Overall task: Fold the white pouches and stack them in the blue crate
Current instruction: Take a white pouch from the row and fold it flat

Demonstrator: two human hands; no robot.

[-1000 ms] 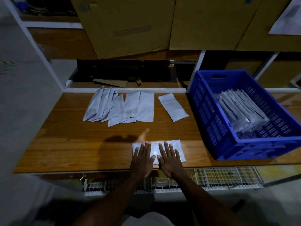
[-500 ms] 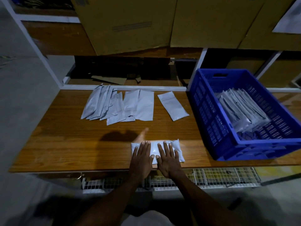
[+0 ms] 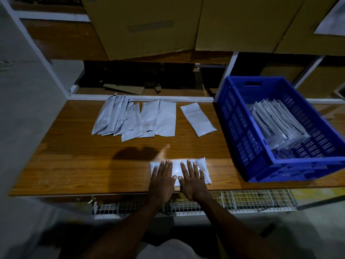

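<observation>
A folded white pouch (image 3: 202, 168) lies near the front edge of the wooden table (image 3: 74, 161). My left hand (image 3: 163, 181) and my right hand (image 3: 192, 181) lie flat on it side by side, fingers spread, palms pressing down. Several unfolded white pouches (image 3: 134, 119) overlap in a row at the back of the table, and one single pouch (image 3: 197, 118) lies apart to their right. The blue crate (image 3: 240, 131) stands at the right end of the table with a leaning stack of folded pouches (image 3: 278, 124) inside.
Large cardboard boxes (image 3: 149, 25) fill the shelf above the table. A white shelf frame (image 3: 141, 98) runs along the table's back edge, with cardboard scraps (image 3: 125, 88) behind it. A wire mesh tray (image 3: 242, 200) hangs below the front edge.
The pouch's right end has puffed up and crumpled slightly under my pressing hands. Both hands stay flat in nearly the same place.
</observation>
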